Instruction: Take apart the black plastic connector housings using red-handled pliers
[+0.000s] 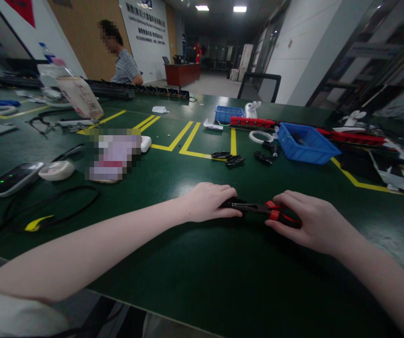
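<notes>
My right hand (309,218) is closed around the red and black handles of a pair of long-nose pliers (253,206). The jaws point left and reach to a small black part (229,203), which my left hand (210,202) pinches between thumb and fingers. Much of that part is hidden by the fingers, so its kind cannot be made out. Beyond the hands, small black pieces (235,160) lie on the green table (194,263), with more black pieces (263,157) to their right.
A blue bin (305,143) stands at the right, with a smaller blue bin (229,114) and a red strip (253,122) behind. On the left are a blurred-out phone (115,157), a black cable (92,190) and a bottle (78,96). A person (124,63) sits beyond the table.
</notes>
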The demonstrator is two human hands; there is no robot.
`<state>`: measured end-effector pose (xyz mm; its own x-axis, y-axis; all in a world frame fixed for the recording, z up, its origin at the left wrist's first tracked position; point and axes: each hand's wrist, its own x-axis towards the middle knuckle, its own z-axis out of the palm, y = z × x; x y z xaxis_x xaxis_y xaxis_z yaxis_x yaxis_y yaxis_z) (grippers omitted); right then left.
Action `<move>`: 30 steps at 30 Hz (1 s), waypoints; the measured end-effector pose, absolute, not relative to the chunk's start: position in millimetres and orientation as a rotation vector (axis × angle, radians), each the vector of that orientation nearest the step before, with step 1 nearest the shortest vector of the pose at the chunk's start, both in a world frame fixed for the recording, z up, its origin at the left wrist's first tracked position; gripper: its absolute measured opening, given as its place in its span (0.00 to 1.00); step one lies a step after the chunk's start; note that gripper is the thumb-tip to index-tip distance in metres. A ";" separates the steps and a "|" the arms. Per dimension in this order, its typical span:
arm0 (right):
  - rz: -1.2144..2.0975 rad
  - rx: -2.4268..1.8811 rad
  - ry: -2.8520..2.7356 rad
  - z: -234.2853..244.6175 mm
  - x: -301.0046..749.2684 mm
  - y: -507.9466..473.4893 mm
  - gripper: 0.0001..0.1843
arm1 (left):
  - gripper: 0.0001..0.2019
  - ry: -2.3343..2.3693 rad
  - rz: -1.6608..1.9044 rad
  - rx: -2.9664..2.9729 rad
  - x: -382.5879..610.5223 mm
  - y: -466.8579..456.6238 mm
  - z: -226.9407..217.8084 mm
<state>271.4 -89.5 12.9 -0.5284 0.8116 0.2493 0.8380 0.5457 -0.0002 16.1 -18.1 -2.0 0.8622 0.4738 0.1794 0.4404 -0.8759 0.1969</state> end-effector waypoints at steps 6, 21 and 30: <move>-0.276 -1.343 -2.564 14.5 265.7 -90.2 0.18 | 0.18 0.705 0.318 2.857 14.7 -18.2 -1.1; -0.205 -1.416 -2.584 18.3 266.0 -91.6 0.17 | 0.19 0.739 0.329 2.915 14.9 -19.4 -1.5; -0.155 -1.466 -2.567 9.3 266.3 -90.5 0.19 | 0.21 0.772 0.332 2.973 15.5 -22.3 -2.1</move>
